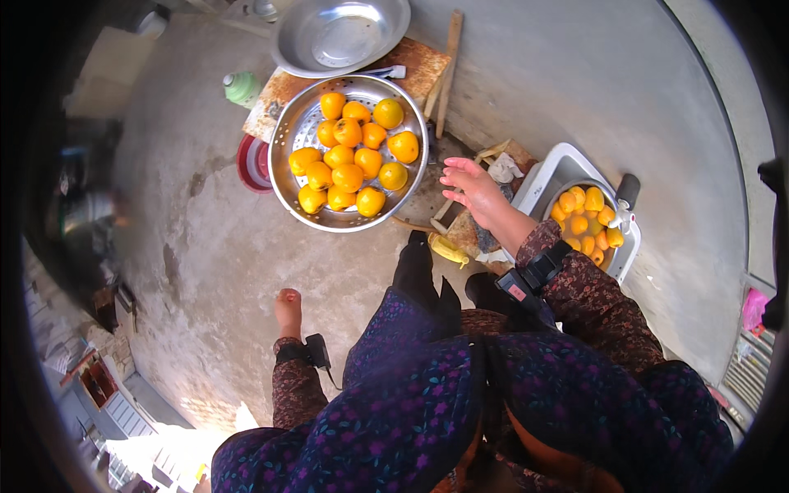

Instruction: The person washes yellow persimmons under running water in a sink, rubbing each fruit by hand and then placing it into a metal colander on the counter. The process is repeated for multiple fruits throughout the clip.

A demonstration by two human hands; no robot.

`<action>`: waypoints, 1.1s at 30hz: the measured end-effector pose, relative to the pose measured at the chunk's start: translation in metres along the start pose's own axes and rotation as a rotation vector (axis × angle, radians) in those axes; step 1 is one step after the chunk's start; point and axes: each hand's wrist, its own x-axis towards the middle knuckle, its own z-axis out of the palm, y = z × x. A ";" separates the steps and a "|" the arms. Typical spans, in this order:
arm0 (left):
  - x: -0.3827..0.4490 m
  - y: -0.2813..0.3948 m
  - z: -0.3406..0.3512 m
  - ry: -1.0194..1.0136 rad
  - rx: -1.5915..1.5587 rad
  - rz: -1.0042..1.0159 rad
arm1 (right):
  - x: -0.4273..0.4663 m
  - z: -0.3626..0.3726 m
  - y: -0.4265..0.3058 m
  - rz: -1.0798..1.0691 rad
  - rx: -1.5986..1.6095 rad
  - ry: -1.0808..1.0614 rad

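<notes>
My right hand (471, 187), fingers spread and nothing in it, is raised between a perforated metal colander (280, 166) and a sink (562, 157). Several orange persimmons (348, 177) lie loose in the colander. More persimmons (593, 199) sit in water in a round metal basin (607, 185) inside the sink. Down at my left side, over the concrete floor, my left hand (288, 308) hangs with curled fingers and shows nothing in them. It touches none of the fruit.
Behind the colander, a wide metal basin (342, 40) rests by a rusty board (425, 61). A white tap (622, 217) stands over the sink. On the floor are a red basin (249, 163), a green bottle (241, 89) and a yellow bottle (448, 249). A grey wall (585, 80) rises at right.
</notes>
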 end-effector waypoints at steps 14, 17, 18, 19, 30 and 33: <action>0.033 0.142 0.012 -0.519 0.563 0.197 | -0.169 -0.360 0.141 0.015 -0.355 0.848; -0.026 0.268 0.035 -0.675 0.666 0.292 | -0.155 -0.393 0.168 -0.150 -0.857 0.710; -0.048 0.310 0.048 -0.677 0.678 0.372 | -0.148 -0.398 0.172 -0.249 -0.954 0.628; -0.072 0.350 0.063 -0.638 0.618 0.489 | -0.141 -0.403 0.174 -0.312 -1.050 0.547; -0.269 0.590 0.285 -0.560 0.021 0.870 | -0.089 -0.437 0.174 -0.219 -0.723 0.294; -0.279 0.611 0.344 -0.486 -0.198 0.994 | -0.098 -0.430 0.156 0.178 0.367 0.397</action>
